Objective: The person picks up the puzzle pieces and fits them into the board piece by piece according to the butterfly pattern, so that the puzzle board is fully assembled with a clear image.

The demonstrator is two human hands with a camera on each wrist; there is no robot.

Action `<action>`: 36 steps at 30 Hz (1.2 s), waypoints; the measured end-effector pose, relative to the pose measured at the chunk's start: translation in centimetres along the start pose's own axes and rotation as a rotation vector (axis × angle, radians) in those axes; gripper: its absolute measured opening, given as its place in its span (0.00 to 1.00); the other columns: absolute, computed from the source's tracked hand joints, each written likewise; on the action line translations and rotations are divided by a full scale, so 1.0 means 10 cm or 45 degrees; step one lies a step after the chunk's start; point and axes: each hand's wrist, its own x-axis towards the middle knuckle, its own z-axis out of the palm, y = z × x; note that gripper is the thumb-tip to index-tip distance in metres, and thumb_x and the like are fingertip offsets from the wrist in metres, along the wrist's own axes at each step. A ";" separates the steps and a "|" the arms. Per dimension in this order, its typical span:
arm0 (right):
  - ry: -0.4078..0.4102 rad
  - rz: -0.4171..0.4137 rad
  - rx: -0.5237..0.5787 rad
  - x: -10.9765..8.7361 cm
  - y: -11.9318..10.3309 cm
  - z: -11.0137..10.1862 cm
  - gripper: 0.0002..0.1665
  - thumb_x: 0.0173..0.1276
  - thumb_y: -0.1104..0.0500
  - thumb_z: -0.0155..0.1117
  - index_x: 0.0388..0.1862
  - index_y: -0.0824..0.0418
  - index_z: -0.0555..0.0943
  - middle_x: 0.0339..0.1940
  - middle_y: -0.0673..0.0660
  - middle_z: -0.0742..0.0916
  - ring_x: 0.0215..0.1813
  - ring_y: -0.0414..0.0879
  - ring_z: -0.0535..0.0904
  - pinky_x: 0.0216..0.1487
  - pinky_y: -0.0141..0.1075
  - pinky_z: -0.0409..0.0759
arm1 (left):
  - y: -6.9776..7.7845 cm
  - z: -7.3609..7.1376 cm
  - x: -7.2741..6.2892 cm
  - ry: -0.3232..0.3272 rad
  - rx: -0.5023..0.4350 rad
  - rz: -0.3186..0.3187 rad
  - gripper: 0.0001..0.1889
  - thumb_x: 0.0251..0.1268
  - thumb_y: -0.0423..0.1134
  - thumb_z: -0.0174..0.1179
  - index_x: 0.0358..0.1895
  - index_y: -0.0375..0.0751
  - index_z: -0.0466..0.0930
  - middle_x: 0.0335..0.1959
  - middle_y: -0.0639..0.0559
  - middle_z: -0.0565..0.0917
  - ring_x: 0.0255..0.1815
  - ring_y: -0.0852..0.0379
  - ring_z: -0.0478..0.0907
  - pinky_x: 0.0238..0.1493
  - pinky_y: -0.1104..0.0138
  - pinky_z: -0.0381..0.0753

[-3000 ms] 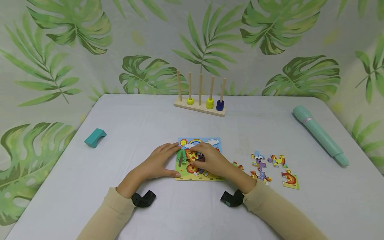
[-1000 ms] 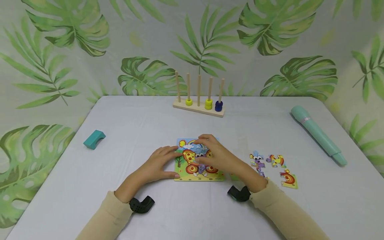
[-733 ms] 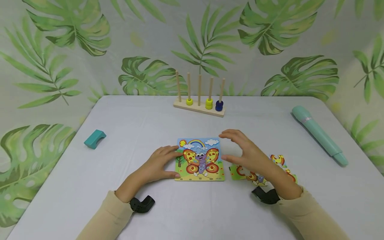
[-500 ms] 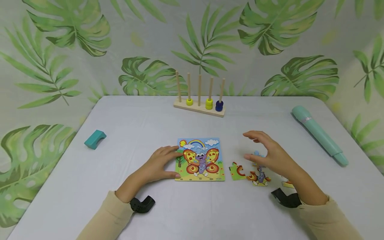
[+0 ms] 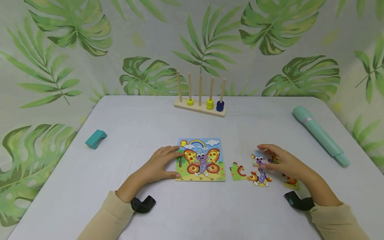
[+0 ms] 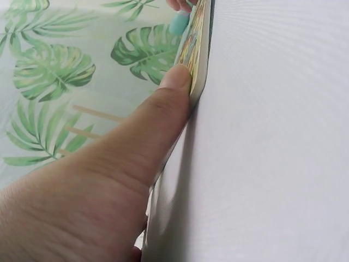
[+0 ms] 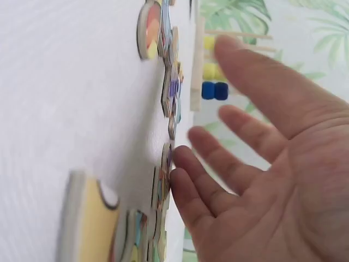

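Note:
A square butterfly puzzle board (image 5: 201,163) lies flat mid-table. My left hand (image 5: 157,163) rests at its left edge, fingers spread, with the thumb on the near left corner; the left wrist view shows the thumb tip (image 6: 177,76) against the board's edge. Farther right, my right hand (image 5: 285,163) hovers low over loose puzzle pieces, thumb and fingers apart and nothing between them. Near it lie a butterfly-face piece (image 5: 257,158), a body piece (image 5: 261,179), a green-and-red piece (image 5: 238,171) and a partly covered orange-swirl piece (image 5: 290,183). A yellow wing piece is mostly hidden behind the fingers.
At the back stands a wooden peg stand (image 5: 199,108) with yellow and dark blue beads. A mint-green toy microphone (image 5: 321,135) lies at the right, and a teal arched block (image 5: 96,138) at the left. A leaf-patterned cloth (image 5: 156,40) hangs behind the table.
My right hand has left the butterfly picture and moved right, lowering over the loose pieces. The whole picture shows where that hand covered it. My left hand stays at the board's edge.

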 end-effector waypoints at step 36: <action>0.259 -0.423 -0.044 0.31 -0.68 0.17 0.35 0.53 0.62 0.69 0.60 0.60 0.68 0.46 0.50 0.76 0.45 0.45 0.72 0.45 0.40 0.73 | 0.00 0.00 0.00 0.001 0.008 0.011 0.38 0.46 0.64 0.60 0.62 0.53 0.67 0.67 0.51 0.58 0.67 0.46 0.50 0.65 0.55 0.43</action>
